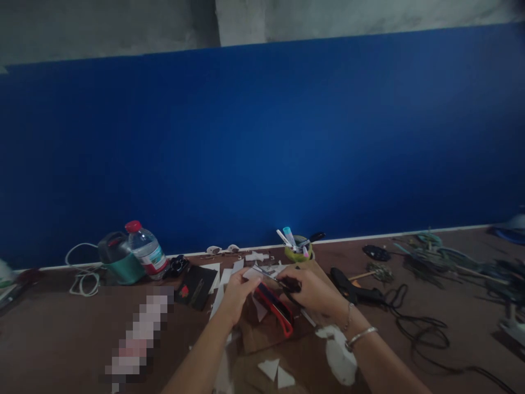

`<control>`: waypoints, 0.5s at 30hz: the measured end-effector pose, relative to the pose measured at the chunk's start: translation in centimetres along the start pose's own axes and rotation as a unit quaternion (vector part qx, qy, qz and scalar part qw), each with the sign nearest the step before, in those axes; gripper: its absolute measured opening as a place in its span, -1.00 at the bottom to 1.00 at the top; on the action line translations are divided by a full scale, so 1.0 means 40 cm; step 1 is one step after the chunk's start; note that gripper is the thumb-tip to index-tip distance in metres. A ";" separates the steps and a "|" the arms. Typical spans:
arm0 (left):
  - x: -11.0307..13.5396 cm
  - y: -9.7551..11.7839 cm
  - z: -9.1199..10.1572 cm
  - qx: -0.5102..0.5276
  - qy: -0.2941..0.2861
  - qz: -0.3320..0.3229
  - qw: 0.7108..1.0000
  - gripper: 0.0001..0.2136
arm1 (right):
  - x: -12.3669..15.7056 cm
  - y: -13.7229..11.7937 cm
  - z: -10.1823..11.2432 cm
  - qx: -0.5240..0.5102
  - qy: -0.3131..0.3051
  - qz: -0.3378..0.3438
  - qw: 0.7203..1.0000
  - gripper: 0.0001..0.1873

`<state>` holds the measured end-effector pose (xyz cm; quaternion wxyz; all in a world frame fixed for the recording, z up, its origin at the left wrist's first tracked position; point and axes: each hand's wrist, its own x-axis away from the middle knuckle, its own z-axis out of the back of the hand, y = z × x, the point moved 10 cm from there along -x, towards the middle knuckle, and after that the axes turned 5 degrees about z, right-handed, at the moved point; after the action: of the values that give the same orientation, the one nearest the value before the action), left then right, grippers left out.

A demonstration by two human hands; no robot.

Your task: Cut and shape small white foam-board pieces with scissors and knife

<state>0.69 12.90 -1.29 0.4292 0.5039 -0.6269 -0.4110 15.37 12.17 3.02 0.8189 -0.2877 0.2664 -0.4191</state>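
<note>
My right hand (303, 284) is closed around dark-handled scissors (268, 274), whose blades point left toward my other hand. A small piece of white paper (251, 275) is pinched between the thumb and fingers of my left hand (240, 293), close to the blade tips. Below both hands, a red utility knife (285, 320) lies on a brown board (256, 336). White paper strips (221, 290) lie beside my left hand. Cut white triangles (270, 369) and a torn white piece (341, 358) are nearer to me.
A green pen cup (295, 255) stands at the back. On the right are a black glue gun (361, 293), its looping cord (426, 336) and tangled green stems (435, 251). A water bottle (147, 251) and a black notebook (197, 287) occupy the left. Behind rises a blue partition (246, 148).
</note>
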 end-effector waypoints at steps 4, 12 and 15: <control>-0.002 -0.005 0.000 -0.002 -0.002 0.002 1.000 -0.81 | 0.001 0.004 -0.005 -0.019 -0.007 0.002 1.000 -0.71; 0.002 -0.001 -0.009 0.006 -0.007 0.006 1.000 -0.81 | -0.001 -0.001 -0.009 -0.036 -0.014 0.003 0.999 -0.73; 0.001 -0.006 -0.009 0.013 -0.008 0.014 1.000 -0.81 | -0.001 -0.005 -0.005 -0.019 -0.008 0.004 1.000 -0.73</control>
<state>1.10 12.79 -1.41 0.4231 0.4970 -0.6430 -0.4006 15.11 12.08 3.03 0.8172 -0.3049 0.2692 -0.4083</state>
